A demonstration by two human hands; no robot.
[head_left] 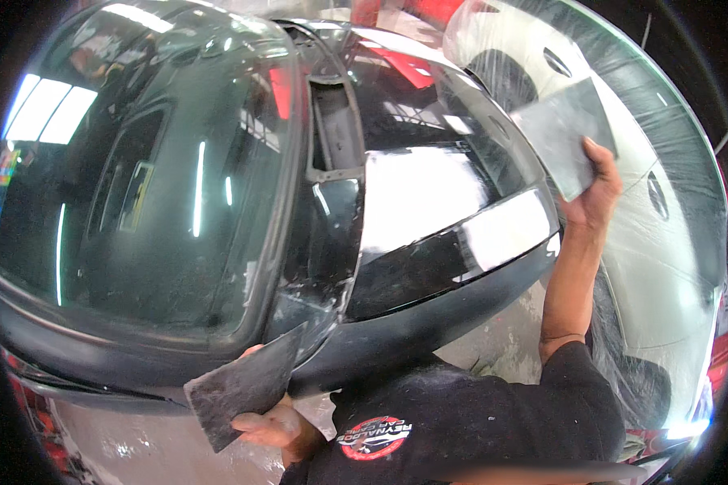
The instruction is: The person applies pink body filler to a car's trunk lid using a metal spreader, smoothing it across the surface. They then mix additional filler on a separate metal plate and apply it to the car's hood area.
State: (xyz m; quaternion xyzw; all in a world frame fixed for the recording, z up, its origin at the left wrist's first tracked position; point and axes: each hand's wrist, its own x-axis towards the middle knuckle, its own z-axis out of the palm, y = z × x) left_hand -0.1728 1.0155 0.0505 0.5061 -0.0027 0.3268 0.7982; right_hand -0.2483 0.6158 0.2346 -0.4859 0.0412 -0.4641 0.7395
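My left hand [271, 427] grips a dark, flat sheet [236, 386] like sandpaper, held by the black car's matte side panel [412, 311] below the windshield pillar. My right hand [594, 186] is raised at the right, pinching a lighter grey sheet [566, 137] beyond the front corner of the glossy hood [416, 202]. The car's large windshield [154, 202] fills the left of the view, with a cowl strip [332, 129] between it and the hood.
A white car under clear plastic [663, 250] stands close along the right, behind my raised arm. The grey floor [113, 428] shows below the black car. Red objects [437, 10] are in the background at the top.
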